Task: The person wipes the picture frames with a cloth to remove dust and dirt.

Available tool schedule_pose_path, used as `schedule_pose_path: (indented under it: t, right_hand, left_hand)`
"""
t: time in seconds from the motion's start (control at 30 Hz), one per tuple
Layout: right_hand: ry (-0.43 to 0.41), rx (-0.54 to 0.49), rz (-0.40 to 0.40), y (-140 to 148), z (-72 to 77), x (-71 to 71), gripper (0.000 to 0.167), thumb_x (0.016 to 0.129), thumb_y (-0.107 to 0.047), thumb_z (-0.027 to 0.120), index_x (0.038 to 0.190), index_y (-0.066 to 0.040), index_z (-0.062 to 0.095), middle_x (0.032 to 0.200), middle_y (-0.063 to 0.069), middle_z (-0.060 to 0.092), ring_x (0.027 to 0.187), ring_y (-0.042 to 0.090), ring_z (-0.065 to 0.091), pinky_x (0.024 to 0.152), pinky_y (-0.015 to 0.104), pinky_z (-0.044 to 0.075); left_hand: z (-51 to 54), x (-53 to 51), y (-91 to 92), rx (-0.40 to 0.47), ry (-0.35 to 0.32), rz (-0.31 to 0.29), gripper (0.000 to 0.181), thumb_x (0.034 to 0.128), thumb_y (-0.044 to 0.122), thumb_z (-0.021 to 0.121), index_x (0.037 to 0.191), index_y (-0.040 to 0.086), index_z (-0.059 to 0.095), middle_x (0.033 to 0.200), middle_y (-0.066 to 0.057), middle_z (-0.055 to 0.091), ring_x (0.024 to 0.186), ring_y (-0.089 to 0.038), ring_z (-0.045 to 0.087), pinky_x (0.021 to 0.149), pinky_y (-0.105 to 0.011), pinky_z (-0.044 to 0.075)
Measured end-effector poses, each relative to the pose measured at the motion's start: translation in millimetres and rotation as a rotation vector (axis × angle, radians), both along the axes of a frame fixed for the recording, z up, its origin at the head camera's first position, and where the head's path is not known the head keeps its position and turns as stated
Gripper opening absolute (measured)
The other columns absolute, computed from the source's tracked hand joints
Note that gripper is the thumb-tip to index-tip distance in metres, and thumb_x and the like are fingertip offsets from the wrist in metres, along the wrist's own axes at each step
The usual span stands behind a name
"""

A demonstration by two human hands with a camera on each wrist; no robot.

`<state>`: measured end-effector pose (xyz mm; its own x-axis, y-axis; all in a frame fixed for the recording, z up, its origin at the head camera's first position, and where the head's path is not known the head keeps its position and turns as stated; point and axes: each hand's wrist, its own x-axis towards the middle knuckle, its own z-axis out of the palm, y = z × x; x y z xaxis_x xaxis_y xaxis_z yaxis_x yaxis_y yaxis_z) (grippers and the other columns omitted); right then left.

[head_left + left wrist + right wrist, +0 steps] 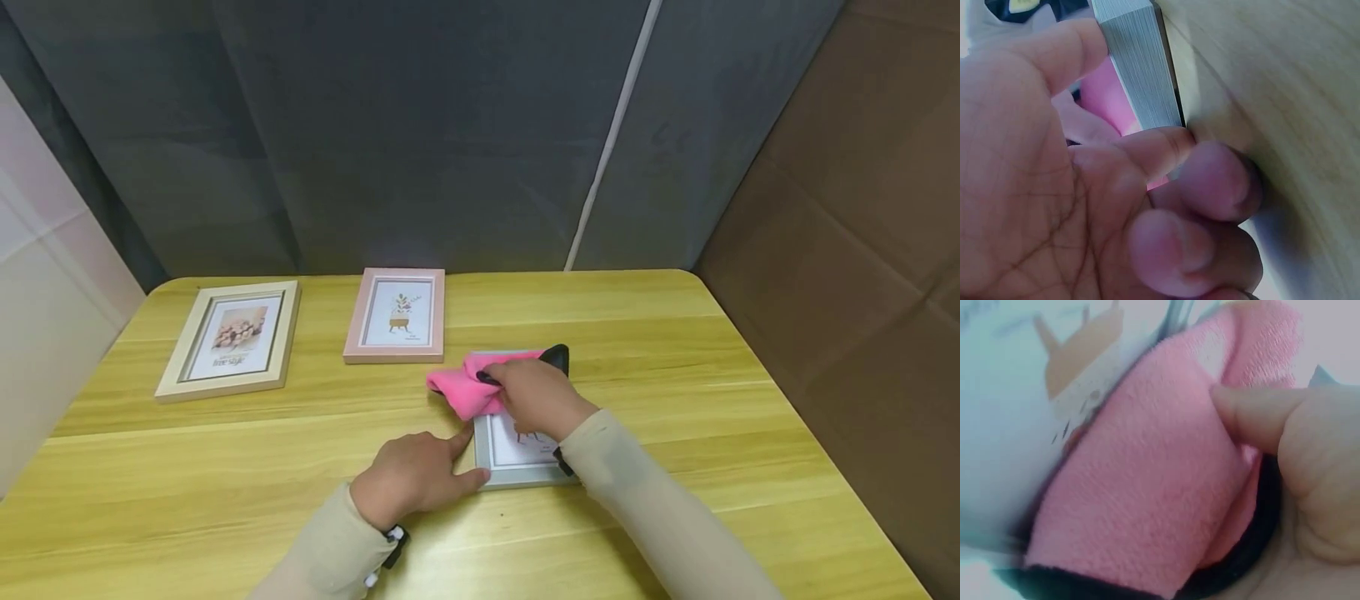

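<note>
A grey-blue picture frame (517, 477) lies flat on the table, its upper part covered by a pink cloth with black edging (465, 392). My right hand (542, 398) grips the bunched cloth against the frame's upper area; in the right wrist view the thumb presses into the cloth (1135, 462) over the printed picture (1010, 437). My left hand (416, 475) rests at the frame's left side, thumb at the lower left corner and index finger higher on the edge. In the left wrist view thumb and index finger touch the frame's side (1141, 69), the other fingers curled.
A pink picture frame (393, 357) lies at the back middle of the wooden table (247, 483), and a cream frame (217, 388) lies at the back left. Dark cloth (420, 133) hangs behind the table, with a brown sheet (855, 208) on the right.
</note>
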<state>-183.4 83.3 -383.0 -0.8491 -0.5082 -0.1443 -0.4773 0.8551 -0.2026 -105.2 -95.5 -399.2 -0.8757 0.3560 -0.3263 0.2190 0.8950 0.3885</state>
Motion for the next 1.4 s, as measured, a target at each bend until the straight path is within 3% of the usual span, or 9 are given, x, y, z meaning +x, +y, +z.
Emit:
schedule_pose_path:
  t: [0.13,0.27,0.4,0.5,0.63,0.83,1.03,1.23,1.4]
  right_hand:
    - [-0.002,0.006,-0.037,-2.8,-2.6,-9.0,0.039,0.097,-0.01,0.064,0.135,-0.016,0.061,0.117,0.007,0.069,0.103,0.021,0.065,0.093,0.04,0.052]
    - [-0.033,-0.01,-0.023,-0.5,-1.4,-6.7,0.031,0.099,-0.013,0.06,0.129,-0.014,0.063,0.104,0.006,0.07,0.089,0.021,0.064,0.083,0.038,0.054]
    - [-0.023,-0.028,0.072,7.3,-1.1,6.7,0.019,0.1,-0.015,0.059,0.117,-0.012,0.065,0.091,0.003,0.066,0.082,0.019,0.062,0.08,0.037,0.054]
    - [0.0,-0.035,0.154,13.5,1.2,21.3,0.018,0.1,-0.017,0.059,0.115,-0.011,0.065,0.087,0.0,0.065,0.079,0.015,0.061,0.081,0.036,0.054]
    - [-0.006,-0.051,0.23,19.0,7.5,39.3,0.012,0.098,-0.015,0.061,0.108,-0.011,0.064,0.073,-0.004,0.056,0.066,0.014,0.052,0.067,0.032,0.05]
    - [0.02,-0.051,0.266,20.3,8.1,49.9,0.004,0.096,-0.014,0.061,0.1,-0.013,0.06,0.067,-0.007,0.048,0.063,0.013,0.049,0.062,0.033,0.048]
    - [-0.015,-0.044,0.19,15.3,8.3,37.8,0.0,0.097,-0.015,0.06,0.098,-0.015,0.061,0.069,-0.006,0.05,0.065,0.015,0.05,0.064,0.032,0.047]
    - [-0.031,-0.039,0.105,7.9,6.1,15.9,0.007,0.1,-0.017,0.058,0.104,-0.016,0.063,0.075,-0.006,0.056,0.07,0.014,0.054,0.073,0.032,0.049]
    - [-0.04,-0.037,0.04,0.6,5.2,3.2,0.013,0.1,-0.017,0.058,0.111,-0.014,0.064,0.084,-0.002,0.062,0.075,0.017,0.057,0.072,0.032,0.051]
  left_hand:
    - [-0.6,-0.7,0.9,-0.002,-0.006,0.002,0.074,0.0892,0.062,0.059,0.149,0.019,0.048,0.092,-0.016,0.07,0.094,-0.034,0.067,0.07,-0.048,0.051]
    - [0.2,-0.5,1.4,0.003,0.002,0.003,0.074,0.0891,0.061,0.059,0.148,0.018,0.049,0.087,-0.016,0.068,0.09,-0.034,0.068,0.069,-0.048,0.051]
    - [-0.2,-0.2,1.9,0.001,0.012,0.005,0.069,0.0892,0.06,0.06,0.145,0.019,0.054,0.096,-0.015,0.07,0.093,-0.033,0.067,0.072,-0.049,0.051]
    - [-0.7,-0.2,2.4,0.008,0.019,0.032,0.065,0.0878,0.059,0.061,0.128,0.008,0.066,0.105,-0.012,0.07,0.094,-0.031,0.067,0.074,-0.049,0.052]
    - [-1.0,-0.1,3.0,0.036,0.029,0.07,0.054,0.0861,0.055,0.064,0.102,0.004,0.067,0.095,-0.007,0.069,0.084,-0.026,0.067,0.071,-0.046,0.052]
    - [-1.2,1.2,2.7,0.025,0.049,0.081,0.051,0.0845,0.056,0.065,0.099,0.007,0.066,0.087,-0.005,0.068,0.081,-0.025,0.067,0.074,-0.049,0.051]
    - [-0.7,1.1,2.3,0.006,0.055,0.066,0.058,0.0862,0.057,0.063,0.11,0.005,0.069,0.103,-0.007,0.07,0.095,-0.03,0.066,0.091,-0.07,0.037]
    - [0.4,0.7,2.3,-0.041,0.115,0.002,0.065,0.0862,0.06,0.063,0.13,0.013,0.066,0.116,-0.021,0.065,0.1,-0.04,0.06,0.078,-0.062,0.047]
    - [3.0,1.6,3.6,-0.069,0.163,-0.013,0.07,0.086,0.061,0.063,0.142,0.02,0.057,0.152,-0.03,0.031,0.116,-0.046,0.042,0.066,-0.054,0.052]
